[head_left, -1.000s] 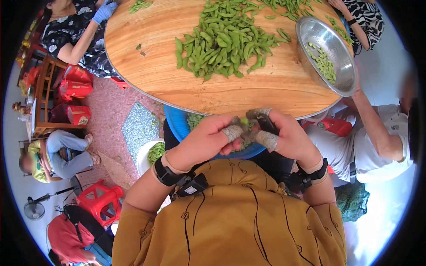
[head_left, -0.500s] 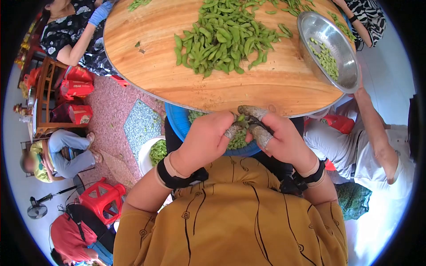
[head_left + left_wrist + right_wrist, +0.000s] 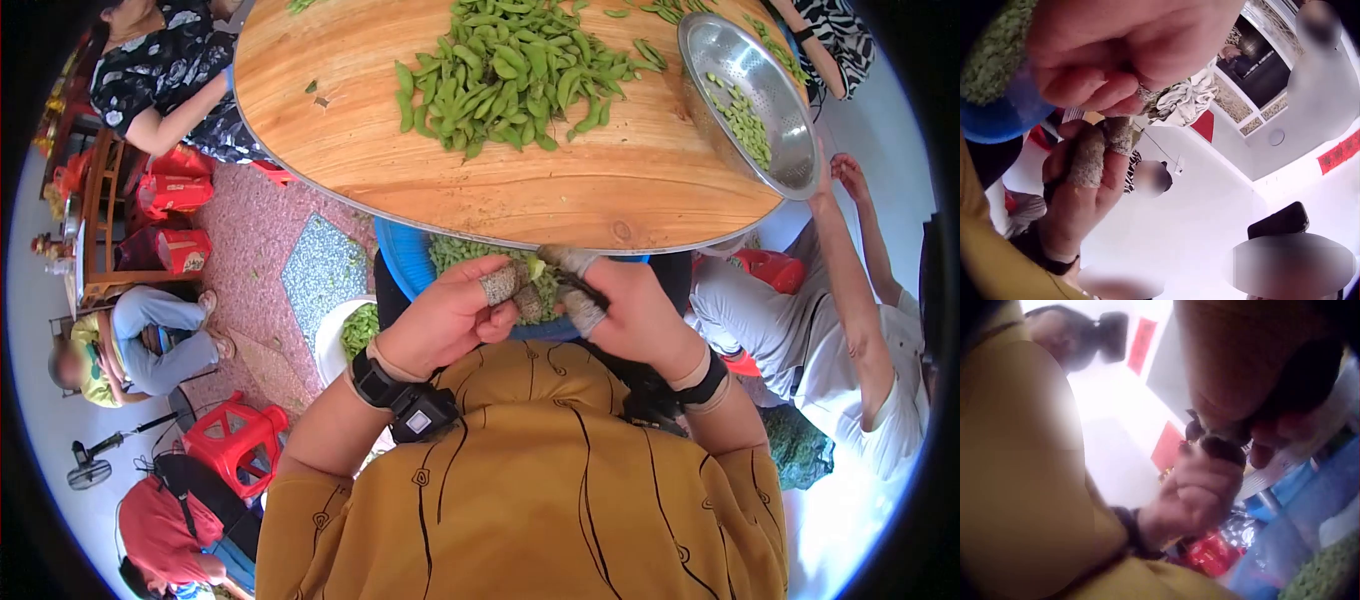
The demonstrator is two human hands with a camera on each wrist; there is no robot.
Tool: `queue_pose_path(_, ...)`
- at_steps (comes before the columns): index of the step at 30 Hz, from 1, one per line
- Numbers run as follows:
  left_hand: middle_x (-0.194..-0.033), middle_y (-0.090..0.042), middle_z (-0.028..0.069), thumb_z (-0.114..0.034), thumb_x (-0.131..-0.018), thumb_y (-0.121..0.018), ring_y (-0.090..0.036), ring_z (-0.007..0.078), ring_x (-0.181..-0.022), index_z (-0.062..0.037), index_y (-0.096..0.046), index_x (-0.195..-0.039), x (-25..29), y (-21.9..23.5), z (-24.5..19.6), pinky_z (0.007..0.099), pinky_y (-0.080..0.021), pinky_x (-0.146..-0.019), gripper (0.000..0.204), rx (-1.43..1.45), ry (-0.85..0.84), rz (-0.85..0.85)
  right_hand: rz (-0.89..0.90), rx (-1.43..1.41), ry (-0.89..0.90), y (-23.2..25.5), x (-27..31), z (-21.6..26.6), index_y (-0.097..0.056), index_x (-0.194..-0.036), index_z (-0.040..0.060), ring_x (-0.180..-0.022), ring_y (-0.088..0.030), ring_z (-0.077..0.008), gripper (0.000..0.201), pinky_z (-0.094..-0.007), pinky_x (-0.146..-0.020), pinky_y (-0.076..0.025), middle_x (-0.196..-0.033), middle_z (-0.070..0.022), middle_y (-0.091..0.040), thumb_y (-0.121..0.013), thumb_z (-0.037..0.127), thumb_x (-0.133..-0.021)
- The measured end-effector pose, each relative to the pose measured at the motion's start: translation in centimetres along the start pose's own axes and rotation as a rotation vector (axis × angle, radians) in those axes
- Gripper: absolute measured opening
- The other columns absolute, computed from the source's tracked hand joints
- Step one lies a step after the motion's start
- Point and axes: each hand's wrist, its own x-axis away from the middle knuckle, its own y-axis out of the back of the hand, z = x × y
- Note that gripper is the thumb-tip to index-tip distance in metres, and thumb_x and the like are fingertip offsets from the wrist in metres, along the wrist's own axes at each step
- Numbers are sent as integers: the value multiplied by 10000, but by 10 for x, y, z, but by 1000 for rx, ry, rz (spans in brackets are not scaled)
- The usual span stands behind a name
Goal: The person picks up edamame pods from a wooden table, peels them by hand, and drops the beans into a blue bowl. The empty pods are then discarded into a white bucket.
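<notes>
My two hands meet just under the near edge of the round wooden table (image 3: 600, 200), above a blue basin (image 3: 398, 268) filled with green husks. My left hand (image 3: 505, 290) and right hand (image 3: 573, 292) both pinch a small pale green bean pod (image 3: 537, 268) between thumbs and forefingers wrapped in grey tape. A thin dark thing lies along my right fingers; what it is I cannot tell. From the left wrist view I see my curled left hand (image 3: 1116, 56) and taped right fingers (image 3: 1088, 156). The right wrist view is blurred.
A big heap of green pods (image 3: 510, 70) lies on the table. A steel colander (image 3: 790, 150) with shelled beans tilts at its right edge. A white bowl of pods (image 3: 345, 335) stands on the floor. Other people sit around; red stools stand to the left.
My hands have dropped a little nearer my body, below the table edge, still pinching the pod. The person on the right has taken their arm off the colander and raised it.
</notes>
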Motion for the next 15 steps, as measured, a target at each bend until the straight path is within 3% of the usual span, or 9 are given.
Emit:
queue_pose_path(1,-613,-452,9,-213,-962,-492,-349,79,-489,-14,-516,-1077,2,-1,-2,229,-268,-479,231,-79,1,14,3,-1,1,-1,1,-3,-588,-1132,24,-700,-641,-300,331,-330,-639,-514,-825,-119,-645,-625,59,-805)
queue_pose_path(3,-614,-452,9,-215,-960,-495,-348,80,-488,-10,-518,-1078,5,-3,-4,227,-268,-480,237,-158,2,24,9,-469,-197,-2,0,-10,-595,-1107,14,-636,-607,-133,288,-262,-575,-490,-775,-30,-628,-654,107,-841)
queue_pose_path(4,-612,-451,10,-217,-957,-500,-348,81,-488,-6,-522,-1076,5,-4,-4,228,-267,-480,243,-185,16,19,8,-471,-197,0,-2,-7,-595,-1107,14,-636,-607,-133,288,-262,-575,-490,-775,-30,-628,-654,107,-841)
queue_pose_path(6,-610,-450,12,-219,-955,-505,-347,81,-488,-2,-526,-1075,5,-3,-4,228,-267,-480,249,-216,33,16,124,-577,-412,9,-8,5,-607,-1067,17,-605,-522,-21,258,-191,-514,-435,-740,29,-584,-677,150,-858)
queue_pose_path(8,-605,-449,13,-211,-948,-516,-345,83,-481,2,-530,-1075,4,2,0,236,-266,-475,248,17,47,121,149,-619,-379,4,-8,-5,-614,-1037,23,-576,-509,-16,231,-182,-494,-414,-717,31,-580,-680,149,-856)
queue_pose_path(11,-603,-450,18,-203,-941,-525,-334,90,-471,1,-538,-1071,1,8,1,244,-262,-470,242,48,46,220,173,-693,-358,3,-8,-6,-622,-985,30,-538,-489,-11,187,-177,-465,-389,-679,35,-569,-686,147,-854)
queue_pose_path(15,-583,-444,16,-189,-937,-525,-327,93,-463,2,-544,-1071,1,3,-1,246,-258,-465,234,-4,93,128,162,-774,-379,8,-9,-4,-629,-957,33,-522,-475,-12,159,-181,-451,-373,-673,40,-562,-688,136,-852)
